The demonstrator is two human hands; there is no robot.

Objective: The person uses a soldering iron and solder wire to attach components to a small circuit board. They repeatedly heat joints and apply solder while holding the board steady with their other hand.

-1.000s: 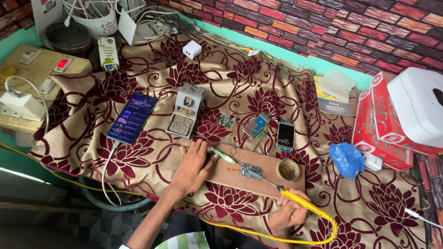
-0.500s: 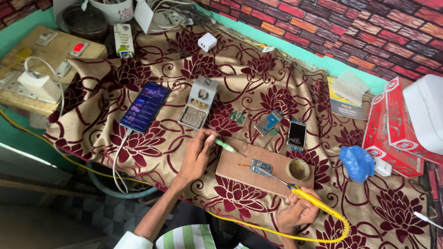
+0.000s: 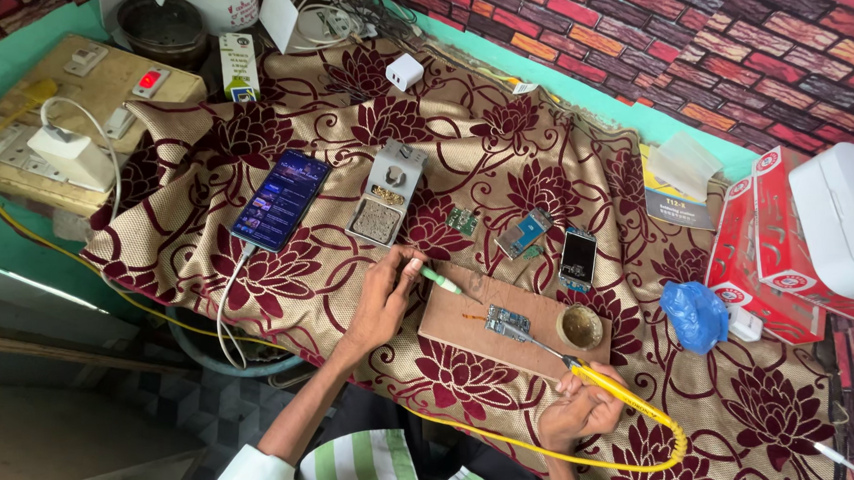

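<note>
**A:** What are your hands on?

**B:** Your left hand (image 3: 384, 299) pinches a slim green-tipped tool (image 3: 440, 280) between thumb and fingers, its tip lying at the upper left corner of the wooden board (image 3: 460, 327). Your right hand (image 3: 580, 411) is closed around the yellow handle of a soldering iron (image 3: 601, 384), whose thin metal tip reaches toward 10 o'clock onto the small circuit board (image 3: 507, 320) at the middle of the wood.

**A:** And the materials about them?

**B:** The wooden board is flat, brown and rectangular. At 3 o'clock from the circuit board stands a small round tin (image 3: 581, 326). At 12 o'clock lie a dark little phone (image 3: 577, 255) and another bare board (image 3: 524, 232). A crumpled blue plastic bag (image 3: 695, 315) lies further right. At 10 o'clock you have a grey oblong tray (image 3: 384, 196) with grainy filling, and a lit smartphone (image 3: 281, 198) on a white cable.

**A:** The surface?

**B:** A woven beige cloth (image 3: 256, 276) with maroon flowers covers the table. A switchboard (image 3: 76, 111) sits at far left, and a brick-patterned wall (image 3: 687, 46) runs along the upper right.
</note>
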